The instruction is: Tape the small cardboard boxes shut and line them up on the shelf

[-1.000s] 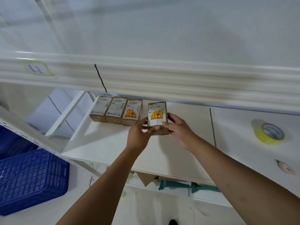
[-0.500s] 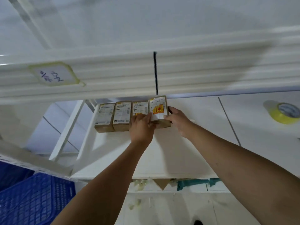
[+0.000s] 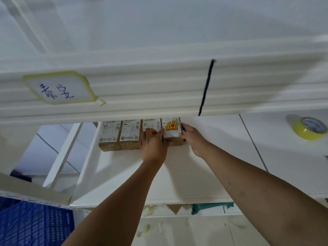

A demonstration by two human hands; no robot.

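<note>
Several small cardboard boxes stand side by side at the back of the white shelf [image 3: 204,174]. The rightmost box [image 3: 171,129], with a yellow and red sticker, sits against the third box [image 3: 150,124]. My left hand [image 3: 153,144] covers the front of the third box and holds the rightmost box's left side with the thumb. My right hand [image 3: 192,139] grips its right side. The two left boxes [image 3: 117,134] stand untouched. A yellow tape roll [image 3: 308,128] lies on the shelf to the far right.
The upper shelf's white beam [image 3: 159,89] hangs low over the boxes and hides their back ends; it carries a taped handwritten label [image 3: 60,87] and a black line. A blue plastic crate [image 3: 33,224] sits at lower left. Cardboard and teal scraps lie under the shelf edge.
Both hands carried the stickered box back and left until it met the row of boxes. The camera view tilted up and shifted toward the row.
</note>
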